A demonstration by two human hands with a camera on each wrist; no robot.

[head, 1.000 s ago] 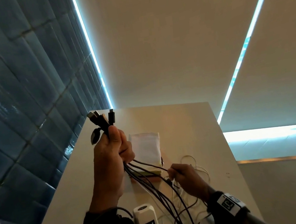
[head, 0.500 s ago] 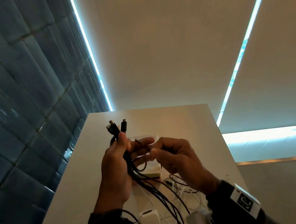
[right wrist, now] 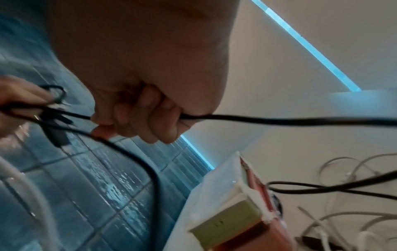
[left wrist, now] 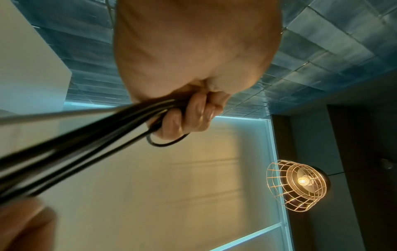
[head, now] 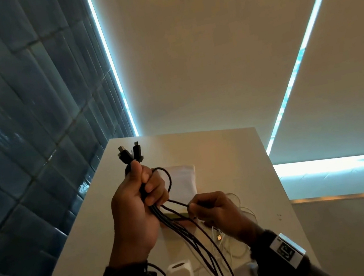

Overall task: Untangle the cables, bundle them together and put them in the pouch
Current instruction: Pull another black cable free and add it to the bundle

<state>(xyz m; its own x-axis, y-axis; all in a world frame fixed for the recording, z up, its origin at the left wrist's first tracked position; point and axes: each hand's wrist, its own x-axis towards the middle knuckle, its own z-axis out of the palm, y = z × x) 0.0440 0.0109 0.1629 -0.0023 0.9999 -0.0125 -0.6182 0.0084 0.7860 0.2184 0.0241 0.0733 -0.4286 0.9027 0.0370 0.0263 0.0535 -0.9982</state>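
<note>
**Black cable drawn out of the bundle**

While the table (head: 226,154) bears the white pouch (head: 183,180) at its far middle and loose white cables (head: 245,213) near right, the left hand (head: 134,207) is clamped on the raised black cables (head: 186,235), plugs upward. Half a second ago both hands met at the bundle; now the right hand (head: 219,213) has dropped near and right, pinching one black cable (right wrist: 279,120) and pulling a loop clear. Untangling looks underway; bundling and pouching remain.
</note>
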